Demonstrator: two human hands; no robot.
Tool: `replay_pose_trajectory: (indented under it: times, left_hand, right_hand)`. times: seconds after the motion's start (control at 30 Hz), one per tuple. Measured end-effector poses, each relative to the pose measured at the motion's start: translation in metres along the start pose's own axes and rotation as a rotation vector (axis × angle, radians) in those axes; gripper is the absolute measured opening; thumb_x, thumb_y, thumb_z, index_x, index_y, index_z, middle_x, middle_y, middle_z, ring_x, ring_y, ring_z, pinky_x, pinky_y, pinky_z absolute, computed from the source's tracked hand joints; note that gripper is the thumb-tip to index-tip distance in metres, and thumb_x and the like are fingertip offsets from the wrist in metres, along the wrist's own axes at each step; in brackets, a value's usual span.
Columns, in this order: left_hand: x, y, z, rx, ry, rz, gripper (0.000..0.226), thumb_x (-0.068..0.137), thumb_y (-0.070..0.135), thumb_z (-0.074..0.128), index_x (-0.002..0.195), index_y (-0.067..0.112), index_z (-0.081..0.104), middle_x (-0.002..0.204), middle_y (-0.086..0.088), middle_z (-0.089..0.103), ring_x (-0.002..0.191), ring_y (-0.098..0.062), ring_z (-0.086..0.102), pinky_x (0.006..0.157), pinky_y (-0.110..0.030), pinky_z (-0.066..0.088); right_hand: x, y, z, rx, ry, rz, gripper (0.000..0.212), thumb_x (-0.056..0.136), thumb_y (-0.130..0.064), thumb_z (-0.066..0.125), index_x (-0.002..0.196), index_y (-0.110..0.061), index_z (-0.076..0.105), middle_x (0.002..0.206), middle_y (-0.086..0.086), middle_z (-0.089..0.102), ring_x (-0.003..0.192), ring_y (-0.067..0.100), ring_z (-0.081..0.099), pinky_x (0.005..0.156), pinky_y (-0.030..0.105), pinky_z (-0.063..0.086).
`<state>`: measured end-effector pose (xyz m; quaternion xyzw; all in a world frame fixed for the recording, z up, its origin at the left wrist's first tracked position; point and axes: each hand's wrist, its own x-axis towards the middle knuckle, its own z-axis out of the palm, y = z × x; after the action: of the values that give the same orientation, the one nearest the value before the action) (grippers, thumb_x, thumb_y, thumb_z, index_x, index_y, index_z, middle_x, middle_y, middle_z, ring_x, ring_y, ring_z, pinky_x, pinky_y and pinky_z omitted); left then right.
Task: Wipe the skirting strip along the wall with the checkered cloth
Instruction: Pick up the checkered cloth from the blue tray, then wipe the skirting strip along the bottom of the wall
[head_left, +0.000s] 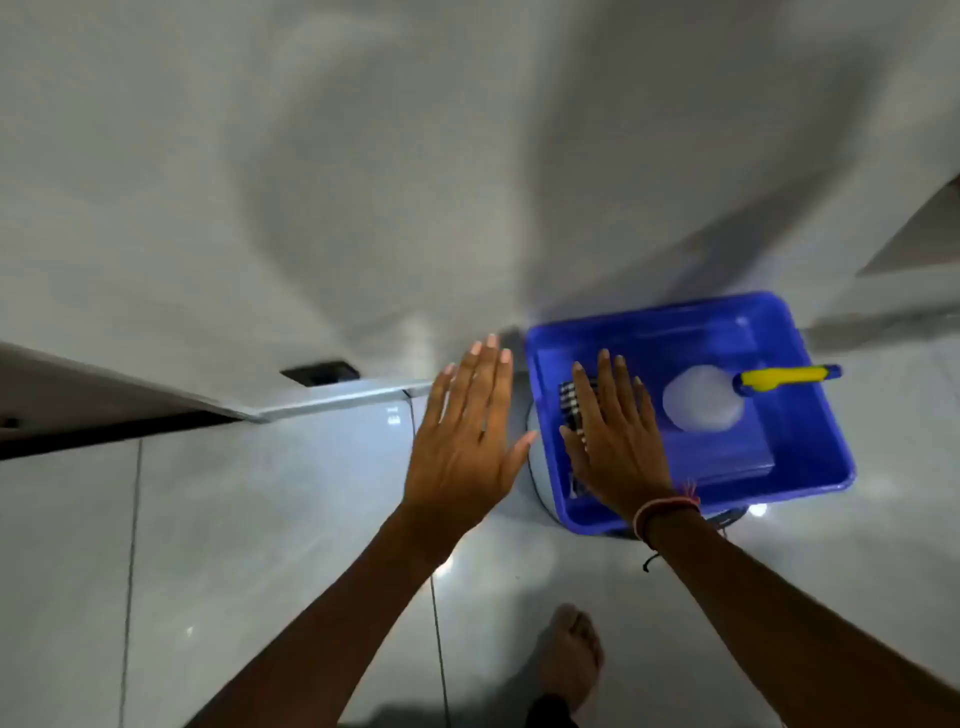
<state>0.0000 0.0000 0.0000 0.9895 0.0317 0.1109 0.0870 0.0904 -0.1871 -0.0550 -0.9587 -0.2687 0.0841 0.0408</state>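
A blue plastic tub (810, 467) stands on the floor against the white wall. Inside its left end lies the checkered cloth (570, 402), dark with light squares, mostly hidden under my right hand (615, 441). That hand is spread flat over the cloth, fingers apart; whether it touches the cloth I cannot tell. My left hand (467, 441) hovers flat and spread just left of the tub, holding nothing. The pale skirting strip (332, 397) runs along the base of the wall to the left of the tub.
A white round object (704, 397) lies in the tub. A yellow and blue handled tool (784, 376) rests across the tub's right rim. A dark slot (319, 373) sits in the wall above the skirting. My bare foot (571, 654) stands on the glossy tiles.
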Motion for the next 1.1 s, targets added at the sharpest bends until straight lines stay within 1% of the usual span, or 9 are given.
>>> replay_pose_trajectory:
  times: [0.2, 0.4, 0.53, 0.63, 0.73, 0.8, 0.83, 0.97, 1.1]
  left_hand:
    - [-0.005, 0.018, 0.144, -0.042, -0.294, 0.114, 0.081, 0.107, 0.050, 0.065, 0.162, -0.005, 0.041, 0.169, -0.025, 0.032, 0.158, -0.037, 0.030, 0.125, -0.055, 0.038]
    - [0.007, 0.001, 0.142, -0.014, -0.349, 0.266, 0.090, 0.107, 0.061, 0.057, 0.163, -0.005, 0.036, 0.172, -0.023, 0.025, 0.161, -0.034, 0.023, 0.130, -0.051, 0.031]
    - [0.039, -0.074, 0.089, 0.088, -0.292, 0.486, 0.090, 0.106, 0.064, 0.039, 0.161, -0.007, 0.041, 0.168, -0.026, 0.032, 0.157, -0.038, 0.031, 0.127, -0.053, 0.032]
    - [0.059, -0.136, 0.052, 0.200, -0.238, 0.587, 0.089, 0.110, 0.063, 0.035, 0.159, -0.010, 0.040, 0.168, -0.027, 0.032, 0.157, -0.040, 0.030, 0.127, -0.054, 0.034]
    - [0.064, -0.169, 0.049, 0.255, -0.211, 0.719, 0.087, 0.109, 0.060, 0.050, 0.158, -0.011, 0.042, 0.167, -0.028, 0.034, 0.156, -0.041, 0.033, 0.126, -0.055, 0.035]
    - [0.065, -0.183, 0.058, 0.310, -0.172, 0.821, 0.086, 0.110, 0.060, 0.041, 0.160, -0.010, 0.039, 0.168, -0.028, 0.032, 0.156, -0.041, 0.032, 0.128, -0.055, 0.032]
    - [0.067, -0.187, 0.061, 0.344, -0.158, 0.856, 0.088, 0.110, 0.061, 0.031, 0.163, -0.009, 0.034, 0.170, -0.027, 0.028, 0.158, -0.040, 0.028, 0.129, -0.054, 0.028]
    - [0.070, -0.212, 0.096, 0.484, -0.062, 0.980, 0.086, 0.111, 0.060, 0.022, 0.168, -0.005, 0.023, 0.174, -0.024, 0.018, 0.162, -0.036, 0.017, 0.132, -0.053, 0.018]
    - [0.083, -0.250, 0.113, 0.808, 0.090, 1.210, 0.081, 0.117, 0.055, 0.027, 0.169, -0.005, 0.015, 0.174, -0.026, 0.013, 0.162, -0.036, 0.013, 0.131, -0.056, 0.008]
  right_hand:
    - [0.022, 0.051, 0.115, 0.071, -0.243, 0.079, 0.084, 0.096, -0.048, 0.048, 0.163, -0.019, 0.008, 0.171, 0.021, 0.000, 0.159, 0.042, 0.001, 0.125, 0.063, 0.011]
    - [0.024, 0.064, 0.100, 0.382, -0.169, 0.238, 0.085, 0.088, -0.002, 0.066, 0.160, -0.019, 0.025, 0.172, 0.013, 0.008, 0.157, 0.038, 0.017, 0.125, 0.052, 0.027]
    - [0.003, 0.027, 0.051, 1.176, 0.280, 0.654, 0.056, 0.099, 0.002, 0.042, 0.145, -0.029, 0.051, 0.135, 0.003, 0.059, 0.116, 0.013, 0.062, 0.100, 0.024, 0.048]
    - [-0.029, -0.040, 0.023, 1.833, 0.650, 0.919, 0.051, 0.094, 0.004, 0.048, 0.132, -0.026, 0.062, 0.098, 0.003, 0.072, 0.080, 0.017, 0.068, 0.077, 0.030, 0.058]
    - [-0.056, -0.139, 0.035, 2.569, 0.922, 0.733, 0.070, 0.093, -0.014, 0.059, 0.152, 0.009, 0.030, 0.130, 0.027, 0.062, 0.116, 0.038, 0.065, 0.112, 0.058, 0.042]
    - [-0.050, -0.207, 0.070, 2.661, 0.981, 0.640, 0.067, 0.095, -0.006, 0.056, 0.152, 0.013, 0.026, 0.141, 0.023, 0.057, 0.130, 0.036, 0.056, 0.120, 0.057, 0.034]
    - [-0.038, -0.232, 0.089, 2.674, 0.915, 0.843, 0.078, 0.084, -0.012, 0.068, 0.151, 0.008, 0.034, 0.138, 0.018, 0.060, 0.123, 0.030, 0.059, 0.115, 0.049, 0.043]
    - [0.034, -0.313, 0.191, 2.697, 0.877, 1.076, 0.046, 0.094, -0.003, 0.046, 0.139, -0.008, 0.055, 0.101, 0.013, 0.072, 0.083, 0.023, 0.070, 0.076, 0.032, 0.060]
    - [0.101, -0.323, 0.286, 2.806, 0.975, 1.132, 0.059, 0.098, 0.008, 0.036, 0.151, -0.015, 0.047, 0.124, 0.010, 0.070, 0.099, 0.022, 0.065, 0.097, 0.035, 0.053]
